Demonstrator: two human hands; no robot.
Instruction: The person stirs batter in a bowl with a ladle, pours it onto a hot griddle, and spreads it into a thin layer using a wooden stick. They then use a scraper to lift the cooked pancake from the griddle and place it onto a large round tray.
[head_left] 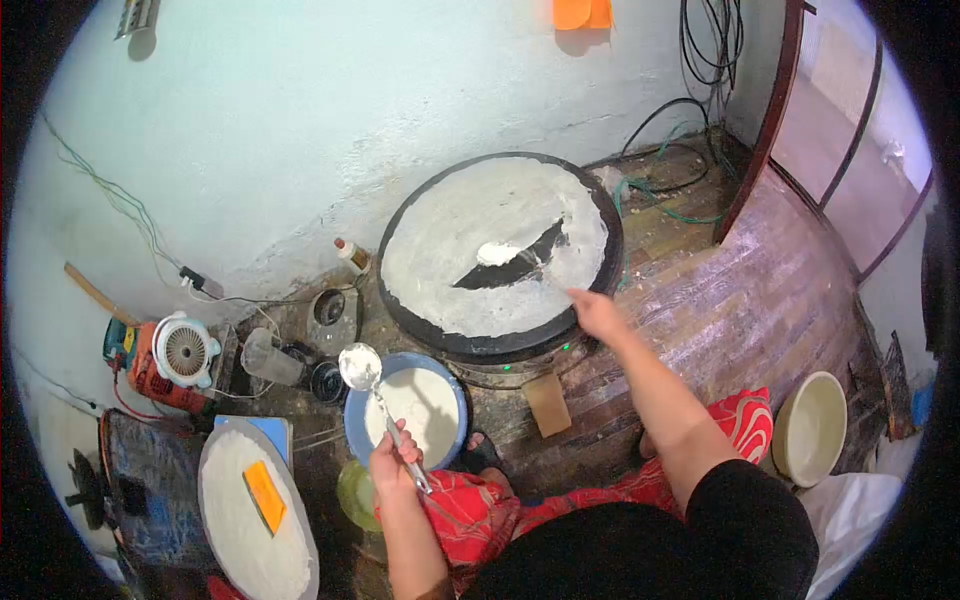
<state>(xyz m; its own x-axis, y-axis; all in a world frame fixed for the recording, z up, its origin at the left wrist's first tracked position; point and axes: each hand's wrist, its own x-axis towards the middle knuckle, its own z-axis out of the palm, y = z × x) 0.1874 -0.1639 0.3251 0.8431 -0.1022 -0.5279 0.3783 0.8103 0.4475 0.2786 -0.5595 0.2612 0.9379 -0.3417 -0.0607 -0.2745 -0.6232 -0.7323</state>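
My left hand (396,456) grips the handle of a metal ladle (360,367), its bowl coated with white batter and held above the rim of a blue bucket (354,420). White batter (425,410) fills much of the bucket. My right hand (597,315) reaches over the near right edge of a large round black griddle (400,320), fingers closed around a thin tool whose far end is blurred. A pale batter sheet (440,220) covers most of the griddle. Across its middle runs a dark bare streak (490,275), with a white dollop of batter (496,253) beside it.
At the lower left an oval board (225,500) carries a pale round sheet and an orange piece (264,497). A clear jug (272,360), a fan-like device (185,348) and a small bottle (351,254) stand leftward. A pale basin (809,430) is at right.
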